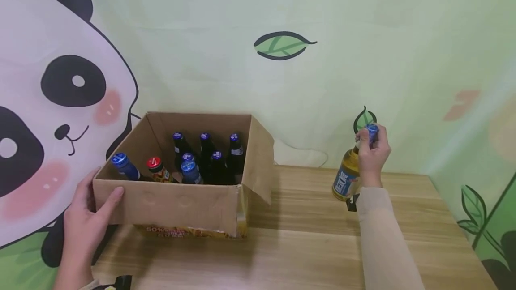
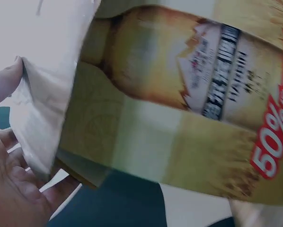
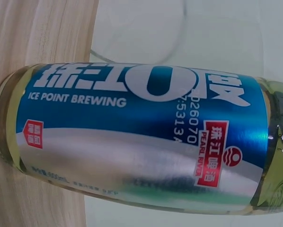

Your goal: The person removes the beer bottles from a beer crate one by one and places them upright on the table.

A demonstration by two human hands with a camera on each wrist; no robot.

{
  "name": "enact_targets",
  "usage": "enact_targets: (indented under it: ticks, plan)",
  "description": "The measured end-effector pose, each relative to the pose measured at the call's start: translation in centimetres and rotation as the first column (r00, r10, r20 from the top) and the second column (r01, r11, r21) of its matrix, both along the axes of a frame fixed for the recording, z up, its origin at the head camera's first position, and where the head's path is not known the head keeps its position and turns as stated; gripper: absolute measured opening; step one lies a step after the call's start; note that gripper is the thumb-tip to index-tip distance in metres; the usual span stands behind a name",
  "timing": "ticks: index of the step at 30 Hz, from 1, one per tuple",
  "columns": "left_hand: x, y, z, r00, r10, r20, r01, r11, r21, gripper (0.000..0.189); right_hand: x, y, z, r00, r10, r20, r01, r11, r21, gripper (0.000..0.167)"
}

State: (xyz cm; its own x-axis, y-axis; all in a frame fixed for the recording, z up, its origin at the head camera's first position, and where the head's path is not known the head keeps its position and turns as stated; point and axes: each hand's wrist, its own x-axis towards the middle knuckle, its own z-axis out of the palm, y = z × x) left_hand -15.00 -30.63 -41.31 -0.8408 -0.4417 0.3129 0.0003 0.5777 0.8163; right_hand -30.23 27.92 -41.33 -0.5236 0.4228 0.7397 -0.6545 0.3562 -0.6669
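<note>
My left hand (image 1: 85, 220) grips the near left corner of an open cardboard box (image 1: 177, 205), thumb over the front flap. In the left wrist view the folded flap (image 2: 47, 109) lies between thumb and fingers, beside the box's printed bottle picture. At the right, my right hand (image 1: 374, 158) holds a beer bottle (image 1: 344, 178) by its neck, just under the blue cap. This bottle leans slightly, its base at the wooden tabletop. The right wrist view shows its blue and silver label (image 3: 141, 142) close up. Several capped bottles (image 1: 207, 155) stand inside the box.
Among the boxed bottles are one with a red cap (image 1: 154, 163) and a blue-topped one (image 1: 126, 167) at the left. The box's right flap (image 1: 261, 160) sticks outward over the wooden table (image 1: 306, 254). Behind hangs a green printed backdrop (image 1: 193, 57) with a panda.
</note>
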Motion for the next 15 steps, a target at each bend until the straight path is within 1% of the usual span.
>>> enact_targets:
  ticks: [2,4,9,15]
  plan:
    - [-0.2,0.1,0.4,1.0,0.005,-0.001,-0.005,1.0,-0.014,0.071,0.0,0.0,-0.1,1.0,-0.001,-0.001,0.001,1.0,0.001,0.034]
    - [-0.4,0.1,0.6,1.0,0.002,0.018,-0.002,1.0,-0.03,0.074,0.0,0.0,-0.2,1.0,-0.004,0.002,0.004,1.0,-0.002,0.033]
    - [-0.4,0.3,0.9,0.999,-0.041,0.032,0.042,0.998,-0.036,0.077,0.1,-0.2,-0.3,1.0,-0.022,0.001,0.022,1.0,-0.006,0.028]
    - [-0.2,0.4,1.3,0.997,-0.076,0.033,0.077,0.997,-0.031,0.078,-0.1,-0.4,-0.2,1.0,-0.029,0.004,0.029,1.0,0.002,0.033]
